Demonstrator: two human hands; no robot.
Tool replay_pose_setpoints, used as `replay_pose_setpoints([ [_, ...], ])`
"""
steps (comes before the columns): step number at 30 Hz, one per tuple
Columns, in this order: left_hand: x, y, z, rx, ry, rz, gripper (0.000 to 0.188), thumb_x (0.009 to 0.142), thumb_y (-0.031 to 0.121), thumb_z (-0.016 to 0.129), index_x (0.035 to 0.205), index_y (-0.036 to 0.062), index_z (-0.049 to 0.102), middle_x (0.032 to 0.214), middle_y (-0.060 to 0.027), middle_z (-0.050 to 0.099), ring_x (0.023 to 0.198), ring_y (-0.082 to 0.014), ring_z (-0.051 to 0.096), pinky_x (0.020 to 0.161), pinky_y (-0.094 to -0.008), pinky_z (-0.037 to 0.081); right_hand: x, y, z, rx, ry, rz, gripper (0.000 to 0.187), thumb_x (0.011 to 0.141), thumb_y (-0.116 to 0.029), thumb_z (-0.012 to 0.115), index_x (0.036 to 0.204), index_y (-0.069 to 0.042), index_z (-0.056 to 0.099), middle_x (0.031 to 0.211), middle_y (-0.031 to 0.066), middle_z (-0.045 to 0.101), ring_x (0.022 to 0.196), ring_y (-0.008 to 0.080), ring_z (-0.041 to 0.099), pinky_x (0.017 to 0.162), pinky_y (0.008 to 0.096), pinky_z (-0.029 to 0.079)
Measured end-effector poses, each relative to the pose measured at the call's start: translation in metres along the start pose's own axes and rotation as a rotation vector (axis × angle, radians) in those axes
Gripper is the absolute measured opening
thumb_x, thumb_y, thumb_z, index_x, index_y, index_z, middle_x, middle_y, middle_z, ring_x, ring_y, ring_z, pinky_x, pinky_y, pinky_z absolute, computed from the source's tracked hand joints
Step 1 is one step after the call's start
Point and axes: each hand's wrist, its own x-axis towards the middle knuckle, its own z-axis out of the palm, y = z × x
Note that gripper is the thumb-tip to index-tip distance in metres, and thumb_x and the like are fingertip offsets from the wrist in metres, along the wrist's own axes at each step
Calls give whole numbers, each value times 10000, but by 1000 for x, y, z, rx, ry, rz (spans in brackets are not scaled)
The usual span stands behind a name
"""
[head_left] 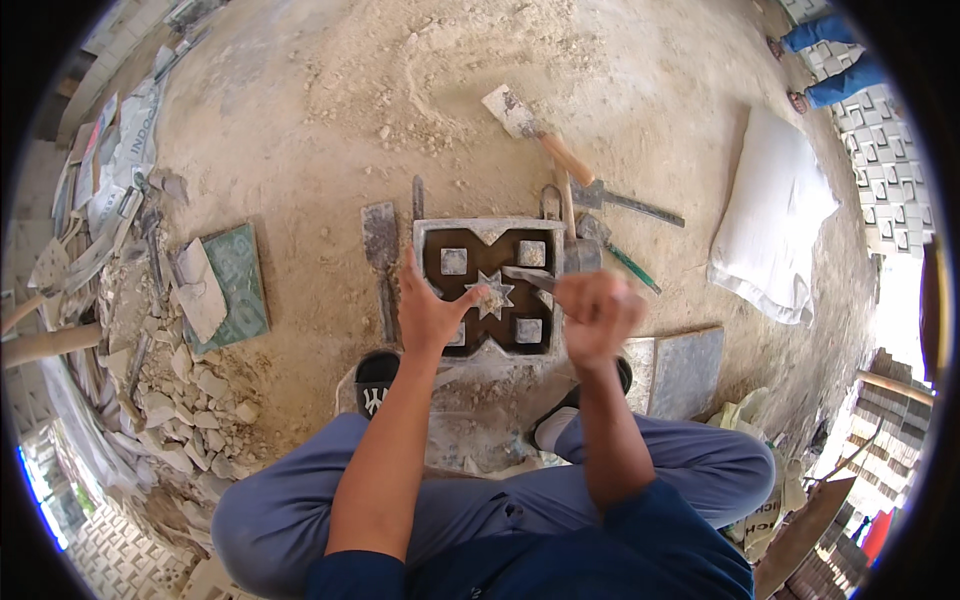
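A square metal-rimmed mould [487, 224] lies on the ground between my feet. Inside are wet-looking brown recesses, small square blocks [454, 261] near the corners and a star-shaped piece [489, 296] at the centre. My left hand [428, 312] is spread at the mould's left side, its fingers along the rim and its thumb reaching to the star; it grips nothing. Over the mould's right side, my right hand [598, 312], slightly blurred, is closed round a tool with a narrow metal blade [530, 277]. The blade points left above the recesses; its handle is hidden in my fist.
Flat scrapers [381, 240], a wooden-handled trowel [565, 155] and a green-handled tool [632, 268] lie around the mould. A white sack [770, 215] lies right, with grey slabs [686, 372] nearer. Rubble [200, 410] and a green tile [232, 285] are left. Another person's legs [825, 60] show far right.
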Motion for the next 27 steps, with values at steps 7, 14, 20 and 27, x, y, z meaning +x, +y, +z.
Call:
replay_pose_setpoints([
  [7, -2, -4, 1, -1, 7, 13, 1293, 629, 677, 835, 1555, 43, 193, 1506, -265, 364, 1355, -431, 439, 1062, -509, 435, 5, -14, 8, -6, -106, -37, 463, 1081, -174, 390, 632, -83, 316, 530, -21, 274, 426, 85, 259, 401, 295, 207],
  [14, 4, -4, 2, 5, 21, 13, 1279, 636, 647, 849, 1550, 31, 199, 1498, -271, 370, 1351, -436, 441, 1062, -512, 434, 6, 2, 3, -159, -105, 87, 497, 1085, -247, 408, 623, -78, 339, 531, -15, 304, 451, 92, 295, 429, 295, 206],
  [20, 1, -5, 0, 22, 11, 6, 1266, 640, 629, 854, 1546, 29, 206, 1496, -266, 370, 1339, -432, 453, 1054, -511, 440, 12, 10, 5, -191, -92, 186, 480, 1079, -243, 407, 629, -87, 342, 540, -19, 302, 461, 83, 271, 434, 286, 195],
  [27, 0, -5, 0, 3, 21, 1, 1278, 631, 636, 856, 1547, 35, 197, 1503, -258, 361, 1338, -423, 458, 1054, -505, 443, 20, -2, 8, -348, -2, 238, 445, 1006, -161, 565, 606, -17, 433, 537, -19, 388, 503, 56, 331, 455, 292, 238],
])
